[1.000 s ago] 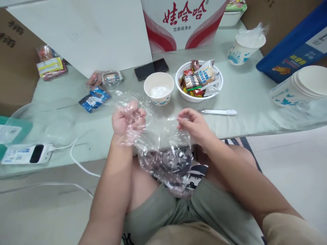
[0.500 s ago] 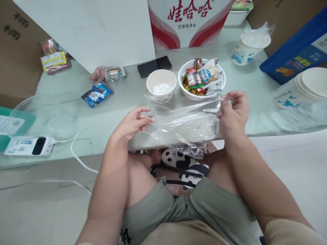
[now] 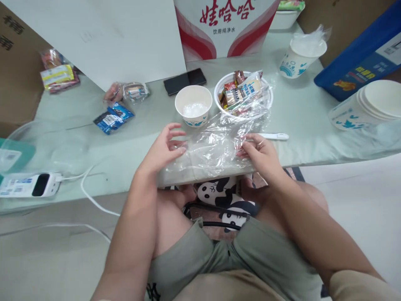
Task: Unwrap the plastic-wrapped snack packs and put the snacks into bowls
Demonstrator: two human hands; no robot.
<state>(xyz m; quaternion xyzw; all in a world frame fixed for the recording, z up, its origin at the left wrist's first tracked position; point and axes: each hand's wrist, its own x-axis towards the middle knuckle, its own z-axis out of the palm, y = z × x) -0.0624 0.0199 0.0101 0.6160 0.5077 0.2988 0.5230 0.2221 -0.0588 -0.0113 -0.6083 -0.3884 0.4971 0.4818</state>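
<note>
A crumpled clear plastic bag (image 3: 208,152) lies spread at the table's front edge, between my two hands. My right hand (image 3: 261,152) pinches its right side with thumb and fingers. My left hand (image 3: 166,148) is at its left edge, fingers apart and curved, gripping nothing. Part of the plastic lies over the front of a white bowl (image 3: 217,94) filled with wrapped snacks (image 3: 239,94). Behind the plastic, to the left of the bowl, stands a paper cup (image 3: 194,119) with clear plastic inside. A slim white handle (image 3: 277,136) sticks out beyond my right hand; its other end is hidden.
A black phone (image 3: 184,81) lies behind the cup. Blue packets (image 3: 113,118) and a wrapped snack (image 3: 136,91) are to the left. Stacked paper cups (image 3: 354,115) and a blue bag (image 3: 351,71) stand right. A white device (image 3: 31,185) with a cable sits front left.
My right hand has moved left and down, and the stretched plastic has gone slack and crumpled, partly over the bowl. My left hand's fingers have spread. The white handle now shows more.
</note>
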